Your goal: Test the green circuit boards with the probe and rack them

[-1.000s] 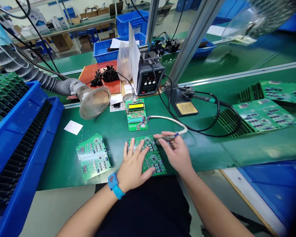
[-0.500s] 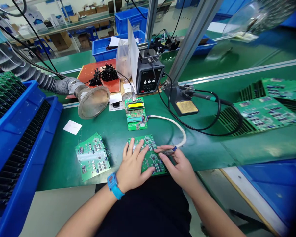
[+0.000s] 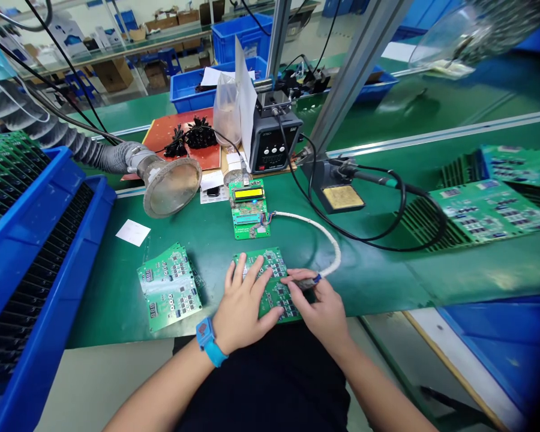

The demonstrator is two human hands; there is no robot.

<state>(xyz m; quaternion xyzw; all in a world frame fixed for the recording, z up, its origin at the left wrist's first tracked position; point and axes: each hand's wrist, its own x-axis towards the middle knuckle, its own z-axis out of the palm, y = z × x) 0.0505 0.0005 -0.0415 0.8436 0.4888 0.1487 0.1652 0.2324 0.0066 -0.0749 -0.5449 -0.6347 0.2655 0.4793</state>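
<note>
Green circuit board (image 3: 270,259) lies flat on the desk (image 3: 378,282) just in front of us, and our left hand (image 3: 247,303) presses down on it with the fingers (image 3: 240,270) spread wide. Our right hand (image 3: 319,306) pinches narrowly a small probe (image 3: 306,282) at the board's right edge. From this probe a white braided cable (image 3: 317,227) goes to a board with yellow display (image 3: 249,193). More boards remain around us: one pile (image 3: 168,288) on our left, others in a blue tray (image 3: 36,240) and a rack (image 3: 488,210). Which boards are already finished, we cannot tell.
</note>
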